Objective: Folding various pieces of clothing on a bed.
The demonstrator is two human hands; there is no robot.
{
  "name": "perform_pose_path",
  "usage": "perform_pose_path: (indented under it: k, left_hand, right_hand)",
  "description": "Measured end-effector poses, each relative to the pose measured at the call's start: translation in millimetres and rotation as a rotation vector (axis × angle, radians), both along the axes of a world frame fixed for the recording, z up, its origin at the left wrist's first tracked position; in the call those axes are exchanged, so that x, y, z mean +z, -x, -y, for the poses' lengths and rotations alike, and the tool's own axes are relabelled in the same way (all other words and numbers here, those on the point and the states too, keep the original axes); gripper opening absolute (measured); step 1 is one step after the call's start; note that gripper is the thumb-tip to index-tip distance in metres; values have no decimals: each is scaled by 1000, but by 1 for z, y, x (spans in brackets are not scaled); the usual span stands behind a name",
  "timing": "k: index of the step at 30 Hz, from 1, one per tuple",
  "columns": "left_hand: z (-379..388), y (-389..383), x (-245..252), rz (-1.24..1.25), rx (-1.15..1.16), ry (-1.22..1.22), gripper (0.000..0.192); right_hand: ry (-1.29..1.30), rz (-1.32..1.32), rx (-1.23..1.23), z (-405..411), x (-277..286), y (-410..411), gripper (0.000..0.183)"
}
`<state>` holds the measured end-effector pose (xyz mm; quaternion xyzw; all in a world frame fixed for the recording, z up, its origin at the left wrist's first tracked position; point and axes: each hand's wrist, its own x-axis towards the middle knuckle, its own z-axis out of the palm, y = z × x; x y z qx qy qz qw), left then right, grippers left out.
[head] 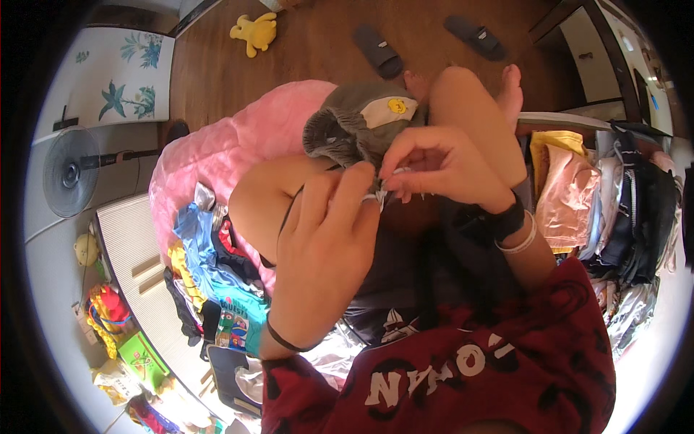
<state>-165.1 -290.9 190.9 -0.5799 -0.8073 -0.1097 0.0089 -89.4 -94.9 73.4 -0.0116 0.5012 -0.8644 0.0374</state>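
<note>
A grey-green cloth garment (pixel 341 130) with a gathered edge and a pale patch bearing a yellow bear lies over my lap. At its near end, my left hand (pixel 331 233) pinches a whitish cord or strip of cloth between thumb and fingers. Close beside it on the right, my right hand (pixel 434 168) pinches the same whitish material, thumb against forefinger. The two sets of fingertips almost meet. Whether the piece is a drawstring or a tag, I cannot tell. A black watch (pixel 507 217) and a pale bracelet are on my right wrist, a dark band on my left.
A pink plush cushion (pixel 233 130) lies under my legs, with heaped clothes (pixel 217 271) at the left. Folded clothes (pixel 569 195) stand in a row at the right. A fan (pixel 70 171) is far left. Slippers (pixel 378 51) and a yellow plush toy (pixel 254 33) lie on the wooden floor.
</note>
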Motion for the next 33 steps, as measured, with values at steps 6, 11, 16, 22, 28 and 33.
perform_pose_path:
  k: [6,11,16,22,28,33]
  left_hand:
    - [-15,6,1,86,-123,-33,19]
    - [-25,23,-22,267,-87,-271,25]
    - [-51,41,-33,538,-108,-328,19]
    - [-110,58,-37,317,-353,-539,19]
    - [-110,59,-68,720,-169,-584,19]
    - [-86,61,-95,995,-82,-676,18]
  right_hand:
    - [88,57,-18,-13,-1,-5,14]
    - [24,-36,-155,-25,8,-6,12]
    - [39,-22,-264,-32,0,-4,14]
    - [284,-63,-453,-45,-15,-1,18]
    - [363,15,-492,-58,-23,-3,20]
    - [120,33,-487,-46,-10,3,17]
